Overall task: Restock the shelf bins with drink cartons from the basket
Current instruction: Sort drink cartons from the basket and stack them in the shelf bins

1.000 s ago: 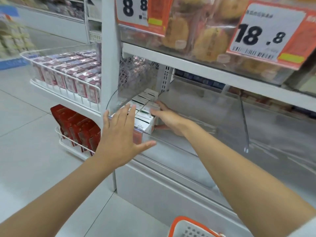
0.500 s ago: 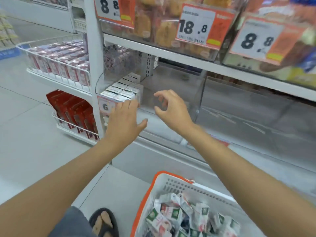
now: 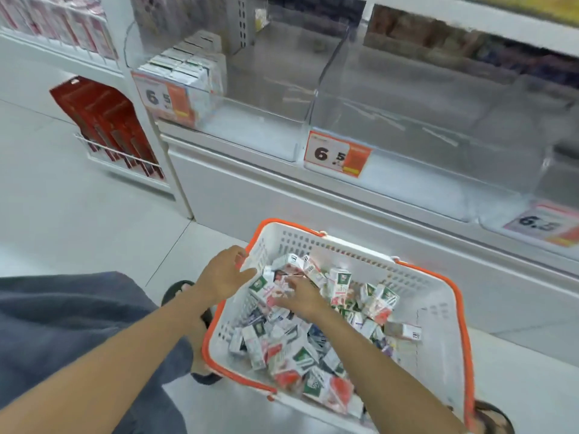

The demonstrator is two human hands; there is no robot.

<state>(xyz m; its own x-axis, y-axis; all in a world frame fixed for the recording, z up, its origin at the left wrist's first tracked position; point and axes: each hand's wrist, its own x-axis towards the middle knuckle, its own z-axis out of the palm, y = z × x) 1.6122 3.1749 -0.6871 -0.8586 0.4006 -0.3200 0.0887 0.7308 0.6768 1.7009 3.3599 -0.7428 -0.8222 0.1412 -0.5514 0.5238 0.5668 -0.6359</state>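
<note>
cartons point(image 3: 313, 349) lie jumbled at all angles in the white basket point(image 3: 344, 245), which sits on the floor just below the shelf. the right hand point(image 3: 300, 297) is down among them towards the far left of the pile, fingers spread over a red-and-white one; blur hides whether they have closed on it. the left hand point(image 3: 224, 274) hangs at the basket's left rim, fingers loosely bent, holding nothing. on the shelf, the left bin point(image 3: 266, 126) has a neat block of stacked cartons point(image 3: 185, 68) against its left wall and bare floor beside it; the next bin point(image 3: 407, 120) looks empty.

the step in hand is probably picking a carton. a hurried grab from so loose a pile could catch one by a corner and let it slip, or drag its neighbours over the rim. several designs are mixed together, so the wrong kind could end up in a bin. a carton set in crooked could topple the block.
</note>
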